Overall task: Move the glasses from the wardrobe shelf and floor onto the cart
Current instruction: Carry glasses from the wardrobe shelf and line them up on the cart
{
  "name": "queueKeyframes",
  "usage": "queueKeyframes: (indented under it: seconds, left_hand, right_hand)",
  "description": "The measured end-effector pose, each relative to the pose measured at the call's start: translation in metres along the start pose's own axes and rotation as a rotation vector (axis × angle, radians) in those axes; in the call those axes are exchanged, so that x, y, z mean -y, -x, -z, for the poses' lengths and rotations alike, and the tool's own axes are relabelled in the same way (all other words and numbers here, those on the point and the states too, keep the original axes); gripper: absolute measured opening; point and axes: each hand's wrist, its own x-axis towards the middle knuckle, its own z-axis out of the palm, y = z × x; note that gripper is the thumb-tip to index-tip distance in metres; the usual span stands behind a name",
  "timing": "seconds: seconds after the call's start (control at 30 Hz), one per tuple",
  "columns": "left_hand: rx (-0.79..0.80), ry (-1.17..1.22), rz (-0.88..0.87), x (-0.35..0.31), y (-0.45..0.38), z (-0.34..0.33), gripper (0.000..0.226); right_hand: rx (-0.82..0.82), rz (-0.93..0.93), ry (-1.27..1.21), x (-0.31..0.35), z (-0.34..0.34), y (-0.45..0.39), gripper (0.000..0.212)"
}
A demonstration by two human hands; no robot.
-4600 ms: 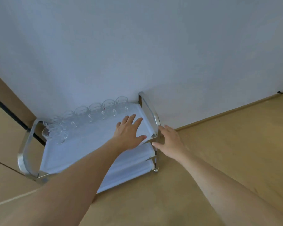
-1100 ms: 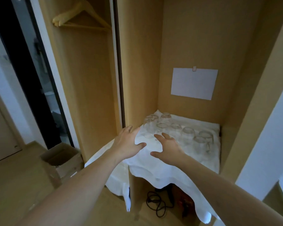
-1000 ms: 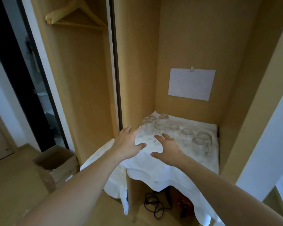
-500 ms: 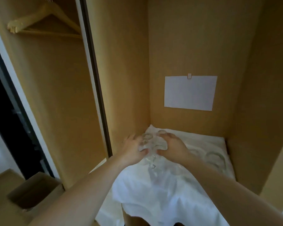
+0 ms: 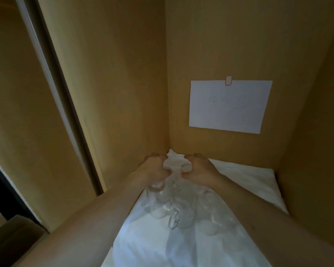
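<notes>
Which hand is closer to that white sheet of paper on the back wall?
Right. The right hand is below the paper, slightly to its left; the left hand lies farther left, by the wardrobe's inner corner.

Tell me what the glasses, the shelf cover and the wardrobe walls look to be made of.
Glasses: clear glass, probably; the white beneath shows through and the rims glint.
Shelf cover: white cloth, matte, creased and draping.
Wardrobe walls: tan wood-look panel, smooth and matte; solid wood or laminate is unclear.
</notes>
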Motion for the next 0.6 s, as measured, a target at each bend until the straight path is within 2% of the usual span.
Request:
queueKeyframes:
  seconds: [0.07, 0.17, 0.3, 0.43, 0.6]
  left_hand:
    - [0.049, 0.014, 0.024, 0.005, -0.019, -0.007, 0.049]
    - [0.132, 0.016, 0.102, 0.012, -0.047, -0.021, 0.064]
    - [0.242, -0.051, 0.158, 0.013, -0.075, -0.039, 0.058]
    - [0.348, -0.071, 0.228, 0.009, -0.088, -0.05, 0.055]
    - [0.398, -0.04, 0.26, 0.003, -0.097, -0.055, 0.044]
  right_hand:
    - [0.057, -0.004, 0.061, -0.002, -0.005, -0.016, 0.083]
    - [0.162, -0.005, 0.116, -0.005, -0.015, -0.038, 0.082]
    - [0.285, -0.019, 0.156, -0.008, -0.026, -0.054, 0.083]
    - [0.319, -0.028, 0.172, -0.013, -0.029, -0.063, 0.081]
    - [0.315, -0.036, 0.104, -0.022, -0.023, -0.069, 0.08]
